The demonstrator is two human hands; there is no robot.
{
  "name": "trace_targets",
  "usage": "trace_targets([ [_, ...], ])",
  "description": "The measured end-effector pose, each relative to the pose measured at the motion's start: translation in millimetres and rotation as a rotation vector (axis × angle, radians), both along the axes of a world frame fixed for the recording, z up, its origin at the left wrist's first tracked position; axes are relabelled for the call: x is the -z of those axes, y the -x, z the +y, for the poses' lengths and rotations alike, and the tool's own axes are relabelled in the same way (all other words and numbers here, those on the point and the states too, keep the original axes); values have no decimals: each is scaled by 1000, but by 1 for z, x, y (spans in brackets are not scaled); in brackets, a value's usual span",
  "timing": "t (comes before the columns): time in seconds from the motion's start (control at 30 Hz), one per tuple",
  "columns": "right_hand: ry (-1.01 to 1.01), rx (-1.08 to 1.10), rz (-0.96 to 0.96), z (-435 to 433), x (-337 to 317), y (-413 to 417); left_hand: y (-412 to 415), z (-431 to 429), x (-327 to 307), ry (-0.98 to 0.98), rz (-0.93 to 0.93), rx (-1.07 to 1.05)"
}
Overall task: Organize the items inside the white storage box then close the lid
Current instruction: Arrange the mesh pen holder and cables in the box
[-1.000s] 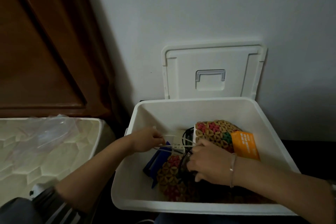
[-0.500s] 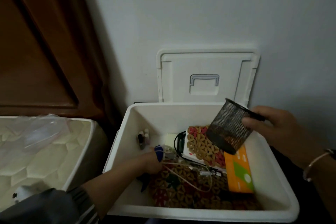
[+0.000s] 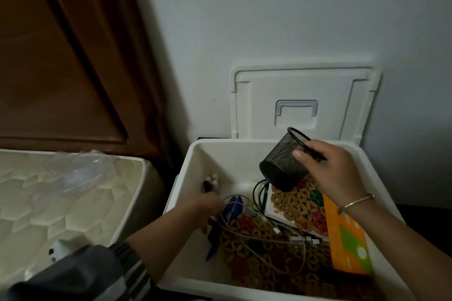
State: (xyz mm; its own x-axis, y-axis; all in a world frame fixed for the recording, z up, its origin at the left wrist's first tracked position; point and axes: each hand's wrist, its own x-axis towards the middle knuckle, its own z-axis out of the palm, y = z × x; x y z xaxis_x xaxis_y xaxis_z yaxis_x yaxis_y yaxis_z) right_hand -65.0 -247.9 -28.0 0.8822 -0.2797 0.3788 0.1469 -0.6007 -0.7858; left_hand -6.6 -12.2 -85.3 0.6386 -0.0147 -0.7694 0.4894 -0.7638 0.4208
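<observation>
The bed [image 3: 61, 203] sits just left of the white box [image 3: 188, 173], whose lid [image 3: 256, 105] is off and leans upright on the wall [image 3: 269, 19] behind. In the box lie woven mats [image 3: 296, 205], an orange booklet [image 3: 347, 239] by the right side, and loose cables [image 3: 259, 237]. My right hand [image 3: 335, 173] grips a black mesh cup [image 3: 281, 164] by its rim, tilted above the mats. My left hand [image 3: 208, 205], blurred, reaches the markers [image 3: 211, 182] at the left side; I cannot tell its grip.

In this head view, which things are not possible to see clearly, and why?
1. Head view: the left hand is blurred by motion; whether it grips the markers is unclear.
2. The mesh pen cup: inside hidden by its tilt and the right hand.
3. The orange pack: print too small and dim.
</observation>
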Motion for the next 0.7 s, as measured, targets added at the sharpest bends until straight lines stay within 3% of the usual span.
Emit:
trace_targets([
  [0.3, -81, 98, -38, -14, 7, -1, 4, -6, 13, 82, 113, -112],
  [0.5, -72, 182, -62, -21, 11, -3, 0, -8, 4, -90, -179, 66],
  [0.63, -9, 236, -142, -25, 9, -3, 1, -10, -31, -309, -451, 404],
  [0.7, 30, 253, -187, -27, 7, -4, 3, -12, -52, -358, -568, 463],
])
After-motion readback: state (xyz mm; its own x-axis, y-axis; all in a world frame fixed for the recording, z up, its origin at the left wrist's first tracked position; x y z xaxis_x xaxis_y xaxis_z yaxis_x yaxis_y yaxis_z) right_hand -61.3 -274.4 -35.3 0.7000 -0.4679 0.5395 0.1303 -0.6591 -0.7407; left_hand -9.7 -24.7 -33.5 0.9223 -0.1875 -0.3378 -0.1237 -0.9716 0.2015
